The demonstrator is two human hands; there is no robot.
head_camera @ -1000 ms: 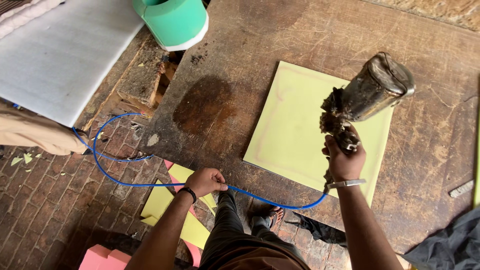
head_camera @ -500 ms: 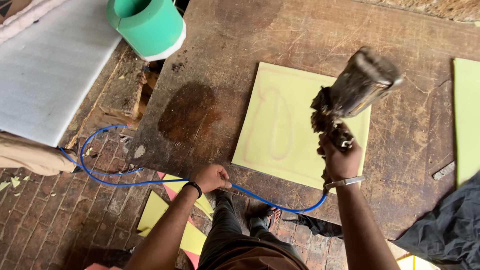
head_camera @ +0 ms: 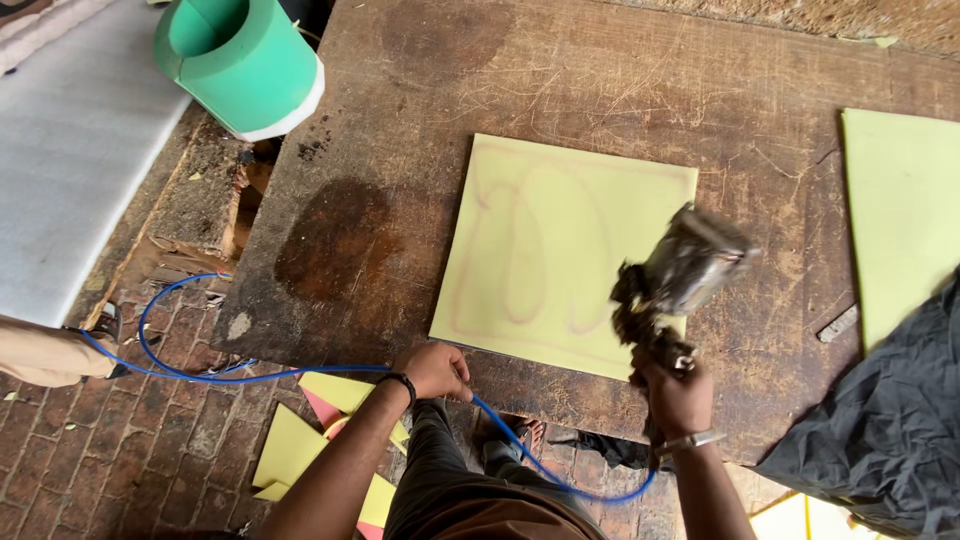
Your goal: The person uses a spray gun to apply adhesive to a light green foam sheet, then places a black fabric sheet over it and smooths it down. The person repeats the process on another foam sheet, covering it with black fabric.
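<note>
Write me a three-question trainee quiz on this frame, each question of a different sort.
1. True or false: the right hand holds the spray gun over the yellow sheet.
2. What does the left hand grip? A) green tub B) blue hose C) grey cloth
3. Fill in: the yellow sheet lies flat on the wooden ____.

Key: 1 true; 2 B, the blue hose; 3 table.

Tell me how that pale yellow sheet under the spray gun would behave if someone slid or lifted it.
The pale yellow sheet lies flat on the wooden table, so it would likely slide, not roll. It looks thin and foam-like: probably light and bendy. Pinkish sprayed loops may leave it tacky.
</note>
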